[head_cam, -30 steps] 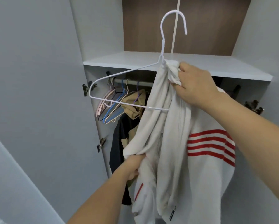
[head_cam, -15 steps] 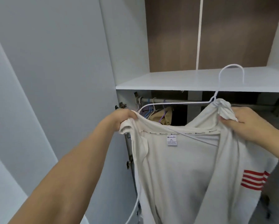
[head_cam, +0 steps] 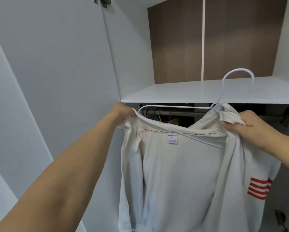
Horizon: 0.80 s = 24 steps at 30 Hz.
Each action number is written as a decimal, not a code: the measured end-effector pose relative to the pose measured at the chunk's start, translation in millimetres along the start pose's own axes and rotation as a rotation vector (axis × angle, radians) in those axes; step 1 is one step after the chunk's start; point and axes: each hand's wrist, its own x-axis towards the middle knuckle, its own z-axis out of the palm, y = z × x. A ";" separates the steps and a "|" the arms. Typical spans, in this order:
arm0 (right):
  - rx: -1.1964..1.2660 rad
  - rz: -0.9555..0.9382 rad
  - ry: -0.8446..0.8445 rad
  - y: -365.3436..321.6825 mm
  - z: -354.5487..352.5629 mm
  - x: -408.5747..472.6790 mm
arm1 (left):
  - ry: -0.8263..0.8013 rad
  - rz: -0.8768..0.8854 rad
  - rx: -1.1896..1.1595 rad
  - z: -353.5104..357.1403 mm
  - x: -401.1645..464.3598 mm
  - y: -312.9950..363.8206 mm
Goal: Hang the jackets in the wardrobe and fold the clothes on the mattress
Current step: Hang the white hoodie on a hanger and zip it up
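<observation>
Since a second ago the left hand (head_cam: 123, 113) has risen from the jacket's hem to its left shoulder, spreading the white jacket (head_cam: 182, 173) open before the wardrobe. It pinches that shoulder; the right hand (head_cam: 251, 126) grips the bunched collar at the neck of the white hanger (head_cam: 179, 107). Step in hand: dressing the hanger. Next, seemingly, the left shoulder goes over the bare wire arm, then the hook to the rail (head_cam: 180, 113), under the shelf (head_cam: 199, 92), beside other hangers (head_cam: 160, 115).
</observation>
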 end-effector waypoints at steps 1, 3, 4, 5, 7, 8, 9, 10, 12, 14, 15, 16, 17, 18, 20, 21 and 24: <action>0.018 0.002 -0.005 -2.6 -0.1 1.4 | 0.013 0.012 0.023 -1.0 1.1 0.2; 0.024 -0.006 -0.005 -4.9 -1.2 4.5 | 0.019 0.030 0.045 -0.4 5.0 -0.2; 0.022 -0.010 -0.003 -5.1 -1.8 6.1 | 0.020 0.038 0.051 1.0 7.7 -0.8; 0.024 -0.013 -0.002 -4.9 -2.2 7.4 | 0.028 0.048 0.056 3.1 8.9 -1.0; 0.067 -0.005 0.015 -5.3 -2.3 8.7 | 0.035 0.067 0.032 7.9 12.4 -4.0; 0.115 0.007 0.036 -5.6 -2.7 8.5 | 0.025 0.067 0.009 10.2 15.5 -7.3; 0.171 0.018 0.061 -6.0 -3.6 7.7 | 0.009 0.057 0.000 11.7 17.4 -11.0; 0.217 0.028 0.079 -6.5 -5.1 7.0 | -0.013 0.035 0.010 12.0 18.4 -14.7; 0.204 0.050 0.050 -7.0 -8.7 7.0 | -0.047 -0.005 0.052 11.7 16.9 -18.3; 0.066 0.102 -0.047 -6.9 -7.1 8.8 | -0.005 0.019 0.071 12.0 14.4 -16.4; -0.040 0.142 -0.089 -7.4 -3.3 9.6 | 0.019 0.044 0.073 12.1 13.2 -13.4; -0.165 0.177 -0.113 -7.3 1.8 10.4 | 0.028 0.074 0.080 12.4 12.8 -9.5; -0.285 0.200 -0.115 -6.6 7.5 11.2 | 0.021 0.104 0.099 12.3 11.8 -5.1; -0.375 0.213 -0.100 -5.6 13.1 11.3 | -0.005 0.123 0.124 12.5 12.5 -1.8; -0.418 0.247 -0.064 -3.6 22.9 11.1 | -0.095 0.113 0.171 13.2 6.2 6.8; -0.392 0.271 -0.055 -3.0 27.5 11.0 | -0.143 0.093 0.189 14.3 -1.1 12.5; -0.303 0.278 -0.051 -2.2 43.4 12.2 | -0.259 0.034 0.199 20.2 -26.7 32.1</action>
